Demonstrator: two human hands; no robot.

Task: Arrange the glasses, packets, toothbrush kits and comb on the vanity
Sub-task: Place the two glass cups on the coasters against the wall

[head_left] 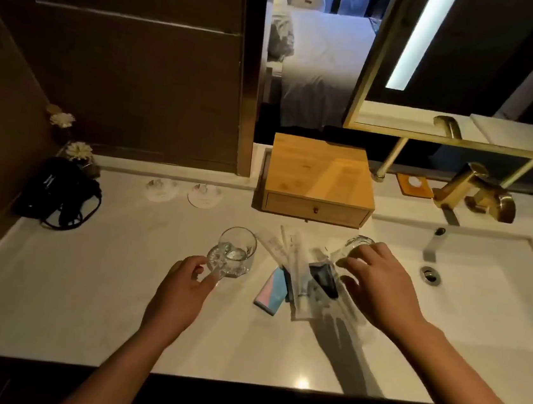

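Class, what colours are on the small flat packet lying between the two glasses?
The packet shows pink and light blue diagonal bands with a white strip, seen in the head view.

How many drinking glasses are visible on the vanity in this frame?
2. One glass stands left of the packet pile, touched by the left hand. The other glass is right of the pile near the sink, under the right hand. None seem hidden.

In front of me, near the middle of the frame, sits a wooden box (319, 181) with a little drawer. A gold tap (477, 192) stands at the right, over the white sink (487, 293). At the left lies a black hair dryer (60, 193) beside two white flowers (79, 150).
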